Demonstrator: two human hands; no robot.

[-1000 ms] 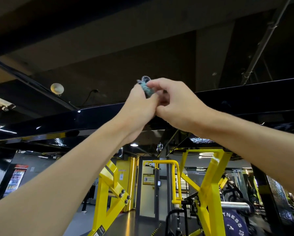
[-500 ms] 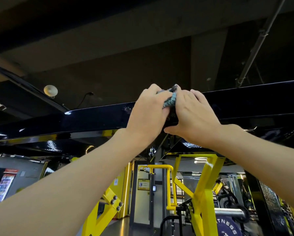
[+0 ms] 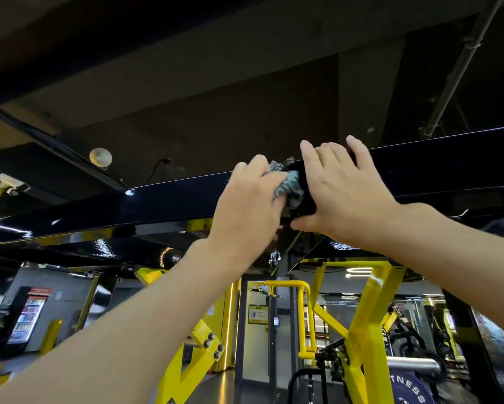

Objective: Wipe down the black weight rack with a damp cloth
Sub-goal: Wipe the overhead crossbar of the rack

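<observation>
Overhead, dark ceiling [image 3: 186,83] is backing the black weight rack [image 3: 172,199], which is running glossy from 9 to 3 o'clock. The left hand [image 3: 245,205] is curling round the bunched cloth [image 3: 288,185], pressing it on the rack face. The right hand [image 3: 341,196], fingers [image 3: 360,156] straight and spread, is lying flat at the cloth's 3 o'clock, holding nothing. Slick paint is threatening to let the cloth slide out and drop. The right hand is blocking rightward strokes. Yellow frames [image 3: 367,316] are standing at 6 o'clock.
</observation>
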